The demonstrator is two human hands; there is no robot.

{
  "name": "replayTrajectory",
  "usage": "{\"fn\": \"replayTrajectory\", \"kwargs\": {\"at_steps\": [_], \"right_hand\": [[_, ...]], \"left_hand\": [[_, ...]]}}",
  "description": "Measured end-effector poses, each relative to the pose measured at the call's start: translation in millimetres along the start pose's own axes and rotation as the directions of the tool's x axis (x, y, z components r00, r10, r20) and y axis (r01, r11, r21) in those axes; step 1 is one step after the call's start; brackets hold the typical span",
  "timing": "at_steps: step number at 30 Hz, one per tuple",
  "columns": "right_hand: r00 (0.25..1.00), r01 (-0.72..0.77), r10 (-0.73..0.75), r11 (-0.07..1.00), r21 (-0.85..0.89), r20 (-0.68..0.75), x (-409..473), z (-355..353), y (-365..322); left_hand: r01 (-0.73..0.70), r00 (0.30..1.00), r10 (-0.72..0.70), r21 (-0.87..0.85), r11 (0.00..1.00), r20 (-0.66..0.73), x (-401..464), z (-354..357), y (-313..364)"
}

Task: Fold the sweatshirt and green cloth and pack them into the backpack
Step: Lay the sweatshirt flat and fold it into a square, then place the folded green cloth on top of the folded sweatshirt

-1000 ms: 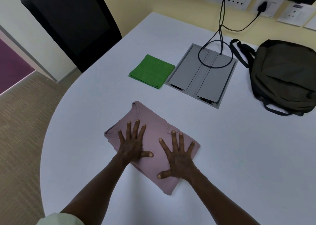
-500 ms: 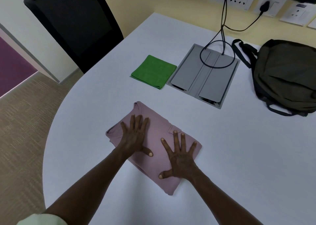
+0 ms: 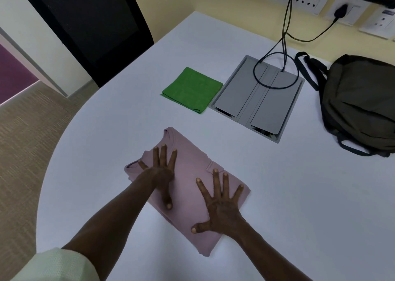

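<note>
Now we press both hands flat, fingers spread wide, on the folded pink sweatshirt [image 3: 188, 186] near the table's [image 3: 299, 195] near edge: left hand [image 3: 160, 173] on its far-left part, right hand [image 3: 222, 210] on its near-right part. Farther off lies the folded green cloth [image 3: 192, 89]; the backpack [image 3: 361, 103] sits far right

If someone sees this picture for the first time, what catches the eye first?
Two hands, left hand and right hand, press flat on a folded pink sweatshirt near the table's front edge. Behind it lies a bright green cloth, folded, and a dark backpack at far right.
</note>
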State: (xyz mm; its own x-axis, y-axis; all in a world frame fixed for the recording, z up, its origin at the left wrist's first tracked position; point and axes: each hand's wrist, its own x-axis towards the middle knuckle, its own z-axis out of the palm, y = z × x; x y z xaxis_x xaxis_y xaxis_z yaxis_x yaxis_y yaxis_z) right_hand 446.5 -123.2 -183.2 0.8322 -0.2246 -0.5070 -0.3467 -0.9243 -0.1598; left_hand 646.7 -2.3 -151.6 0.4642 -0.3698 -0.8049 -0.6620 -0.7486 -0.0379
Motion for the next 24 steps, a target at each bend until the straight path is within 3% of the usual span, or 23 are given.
{"fn": "replayTrajectory", "kwargs": {"at_steps": [7, 10, 14, 19, 24], "right_hand": [[0.982, 0.062, -0.088, 0.986, 0.153, 0.168, 4.5, -69.0, 8.1], [0.992, 0.078, -0.041, 0.941, 0.329, -0.116, 32.1, -103.2, 15.3], [0.875, 0.138, 0.049, 0.928, 0.345, -0.482, 104.4, -127.6, 24.5], [0.777, 0.130, 0.017, 0.974, 0.187, -0.629, 197.9, -127.4, 48.2], [0.792, 0.135, -0.110, 0.991, -0.003, -0.601, 244.1, -135.8, 61.0]], "left_hand": [[-0.026, 1.000, 0.026, -0.041, 0.999, -0.014, -0.4, 3.6, -2.4], [-0.029, 0.999, 0.028, -0.058, 0.998, -0.017, -1.4, 3.9, -2.4], [-0.051, 0.998, 0.049, -0.079, 0.996, -0.027, -2.3, 4.4, -2.4], [-0.047, 0.999, 0.046, -0.065, 0.997, -0.027, -0.8, 5.2, -2.3], [-0.041, 0.999, 0.038, -0.085, 0.996, -0.032, 6.0, 8.1, -3.3]]}}
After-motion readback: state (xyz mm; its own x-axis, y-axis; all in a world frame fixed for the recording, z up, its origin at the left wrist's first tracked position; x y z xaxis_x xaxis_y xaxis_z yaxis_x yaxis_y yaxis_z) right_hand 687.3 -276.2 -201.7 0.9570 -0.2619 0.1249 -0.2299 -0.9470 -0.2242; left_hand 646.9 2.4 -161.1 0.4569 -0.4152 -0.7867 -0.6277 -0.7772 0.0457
